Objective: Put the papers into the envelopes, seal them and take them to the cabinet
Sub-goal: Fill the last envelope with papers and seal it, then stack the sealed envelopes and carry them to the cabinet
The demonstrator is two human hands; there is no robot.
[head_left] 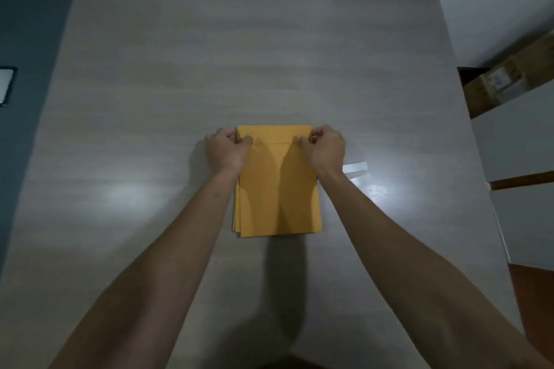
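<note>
while both hands sit at the far corners of the stack of envelopes (277,186), the step in hand reads as sealing: the flap (274,134) of the top envelope is folded down toward the body, its edge a straight crease line running between the two thumbs. going left to right. left of the table, a dark wall or floor strip with a small pale panel (6,85) at the frame edge; unclear what it is. the table (150,99) is pale wood grain, bare on its left half. the left hand (226,151) is curled around the far-left corner of the stack, thumb on top of the flap, fingers tucked at the side edge, pinching it. the stack itself lies flat near the table's centre, close to the person; several layered edges show at the left and bottom sides, so more than one envelope, count not legible. contents cannot be seen: no paper shows at any opening, so whether the papers are inside is a guess, though the closed flap suggests so. the right hand (325,150) mirrors the left, closed in a pinch on the far-right corner. just right of that wrist, a white strip (355,167) lies on the table, likely a peeled adhesive liner. far right, off the table, a cardboard box (506,81) against a white surface; no cabinet plainly identifiable. next move, by my reading: press along the flap to fix it, then square the stack and lift it with both hands, kept level so the layers do not slide.
</note>
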